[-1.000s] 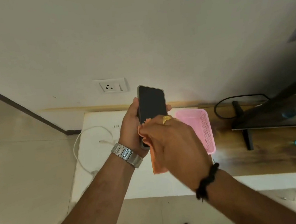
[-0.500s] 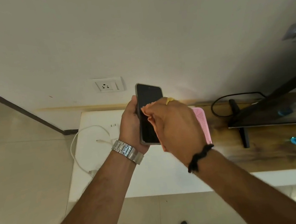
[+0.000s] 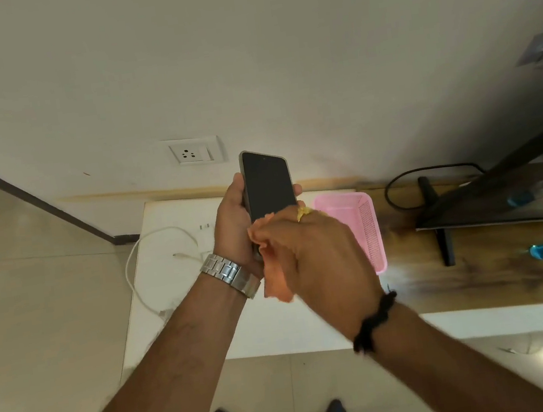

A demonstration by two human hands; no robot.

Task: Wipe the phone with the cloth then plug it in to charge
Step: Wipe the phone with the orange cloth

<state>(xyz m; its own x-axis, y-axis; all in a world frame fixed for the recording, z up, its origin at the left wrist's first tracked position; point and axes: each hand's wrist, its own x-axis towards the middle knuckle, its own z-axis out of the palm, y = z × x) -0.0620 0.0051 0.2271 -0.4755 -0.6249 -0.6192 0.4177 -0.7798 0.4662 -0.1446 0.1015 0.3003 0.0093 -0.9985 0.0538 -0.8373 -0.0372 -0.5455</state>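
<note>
The left hand [image 3: 234, 224] is wrapped round the phone [image 3: 269, 183], thumb along its left edge and fingertips showing at its right edge, holding it upright with the dark screen toward the camera. The right hand [image 3: 317, 251] is closed on the orange cloth [image 3: 273, 268] and presses it against the lower part of the screen; a fold of cloth hangs below the grip, beside the left wrist.

Above the grip the top half of the phone stands free, with bare wall behind it and the socket [image 3: 192, 152] up and to the left. Left of and below the grip, the white cable [image 3: 152, 256] loops over the left edge of the white ledge [image 3: 181, 321], its plug end lying near the left wrist. Just right of the right hand sits the pink basket [image 3: 367, 224], partly hidden by the knuckles; beyond it lies the wooden top [image 3: 480, 282].

Half a second ago the right hand covered the middle of the screen; it has now slid down to the bottom, baring more glass.
</note>
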